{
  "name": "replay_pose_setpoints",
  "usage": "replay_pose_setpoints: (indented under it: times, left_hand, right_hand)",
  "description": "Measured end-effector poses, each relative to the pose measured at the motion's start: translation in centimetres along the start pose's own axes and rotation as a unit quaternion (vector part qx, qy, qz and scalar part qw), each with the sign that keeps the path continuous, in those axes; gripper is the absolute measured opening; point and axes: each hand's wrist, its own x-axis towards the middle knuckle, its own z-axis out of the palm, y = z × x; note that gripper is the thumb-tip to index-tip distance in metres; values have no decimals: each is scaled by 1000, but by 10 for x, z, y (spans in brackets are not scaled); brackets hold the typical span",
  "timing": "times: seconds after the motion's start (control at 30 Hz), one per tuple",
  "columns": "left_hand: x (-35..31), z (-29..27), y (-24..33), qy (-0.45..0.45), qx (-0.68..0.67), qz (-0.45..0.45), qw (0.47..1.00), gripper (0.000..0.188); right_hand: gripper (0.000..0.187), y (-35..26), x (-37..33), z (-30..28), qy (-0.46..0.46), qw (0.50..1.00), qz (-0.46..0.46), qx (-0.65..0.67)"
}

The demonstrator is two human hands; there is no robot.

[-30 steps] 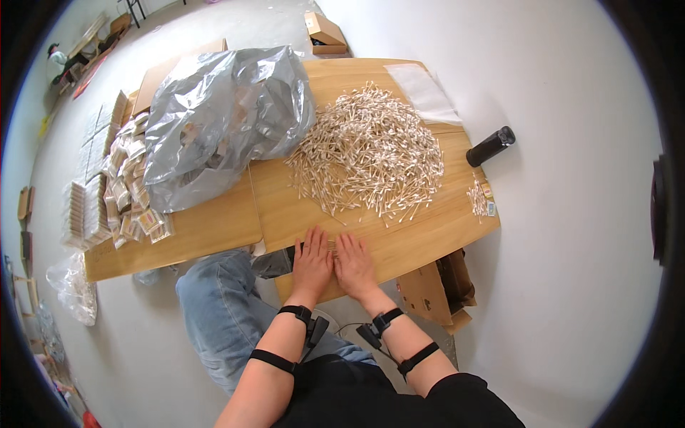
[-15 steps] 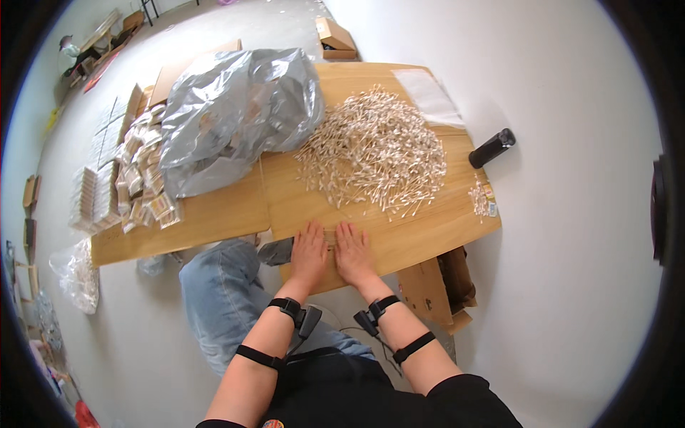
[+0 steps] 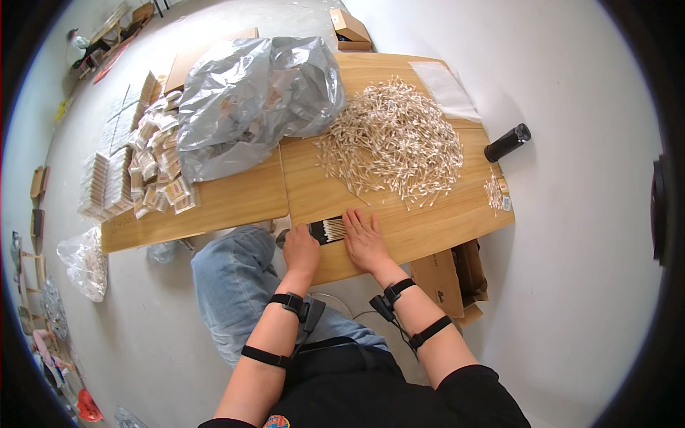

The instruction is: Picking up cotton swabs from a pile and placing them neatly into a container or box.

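Observation:
A short row of cotton swabs (image 3: 333,230) lies side by side on a dark flat piece (image 3: 316,233) near the table's front edge. To its left is my left hand (image 3: 301,251), its fingers curled in at the dark piece's end. What they hold, if anything, is hidden under the hand. My right hand (image 3: 365,241) lies flat with fingers stretched out, its index side against the right end of the row. Beyond both hands spreads a large loose pile of cotton swabs (image 3: 403,139) on the wooden table (image 3: 250,196).
Left of the pile sits a big grey plastic bag (image 3: 242,107). Packed swab packets (image 3: 160,157) and stacked packs (image 3: 107,182) fill the table's left end. A black cylinder (image 3: 508,143) stands at the right edge near a white sheet (image 3: 446,89). Below is an open carton (image 3: 446,282).
My hands, side by side before, have parted. The left has moved left and curled its fingers; the right stays flat. The row of swabs now shows between them. The whole view has shifted slightly.

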Motion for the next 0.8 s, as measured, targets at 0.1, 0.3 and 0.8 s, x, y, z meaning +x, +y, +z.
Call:
replay_pose_setpoints:
  times: [0.1, 0.3, 0.8]
  left_hand:
    - [5, 2, -5, -14, 4, -17, 1000, 16]
    - [10, 2, -25, -59, -206, -74, 974, 15]
    - [13, 2, -40, 167, -61, 90, 980, 18]
  right_hand:
    - [55, -1, 3, 0, -8, 1000, -15, 3]
    - [55, -16, 13, 1, -50, 998, -44, -2]
    - [60, -45, 25, 9, -35, 994, -20, 100]
